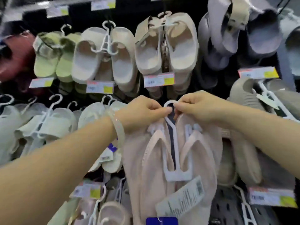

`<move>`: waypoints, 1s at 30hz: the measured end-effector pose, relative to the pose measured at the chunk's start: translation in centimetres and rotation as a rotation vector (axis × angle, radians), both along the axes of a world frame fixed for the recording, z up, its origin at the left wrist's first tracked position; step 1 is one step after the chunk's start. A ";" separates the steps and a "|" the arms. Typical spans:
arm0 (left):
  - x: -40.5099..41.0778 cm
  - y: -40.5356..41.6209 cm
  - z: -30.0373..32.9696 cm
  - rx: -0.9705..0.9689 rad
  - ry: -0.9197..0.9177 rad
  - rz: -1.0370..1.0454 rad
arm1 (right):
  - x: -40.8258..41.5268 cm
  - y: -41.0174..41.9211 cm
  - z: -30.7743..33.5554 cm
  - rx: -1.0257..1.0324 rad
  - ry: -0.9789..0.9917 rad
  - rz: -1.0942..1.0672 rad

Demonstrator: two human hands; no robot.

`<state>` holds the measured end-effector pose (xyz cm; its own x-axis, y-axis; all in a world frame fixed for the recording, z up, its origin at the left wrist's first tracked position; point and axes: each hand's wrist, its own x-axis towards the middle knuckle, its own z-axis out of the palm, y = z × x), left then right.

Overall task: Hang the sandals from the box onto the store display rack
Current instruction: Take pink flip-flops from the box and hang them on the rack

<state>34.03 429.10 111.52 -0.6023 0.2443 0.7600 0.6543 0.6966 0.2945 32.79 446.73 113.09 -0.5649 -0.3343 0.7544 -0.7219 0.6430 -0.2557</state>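
A pair of pale pink flip-flop sandals (pixel 146 159) hangs on a white plastic hanger (pixel 172 140) in the middle of the view, soles toward the rack, a barcode tag (pixel 181 198) dangling low on it. My left hand (pixel 142 114) pinches the left side of the hanger's hook (pixel 168 103). My right hand (pixel 196 109) pinches the hook's right end. The hook sits just below a price label (pixel 159 80) on the dark display rack (pixel 129 13). Whether the hook rests on a peg is hidden by my fingers. The box is out of view.
Rows of hung sandals fill the rack: green (pixel 53 54), cream (pixel 103 54), beige (pixel 167 44), lilac-grey (pixel 238 33) above; pale mint (pixel 40 125) left, taupe (pixel 243 98) right. Price labels stick out on peg ends. More pairs hang below.
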 end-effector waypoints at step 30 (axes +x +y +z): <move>-17.2 -1.8 4.9 0.062 0.235 0.152 | -16.5 -3.9 6.5 -0.074 0.341 -0.331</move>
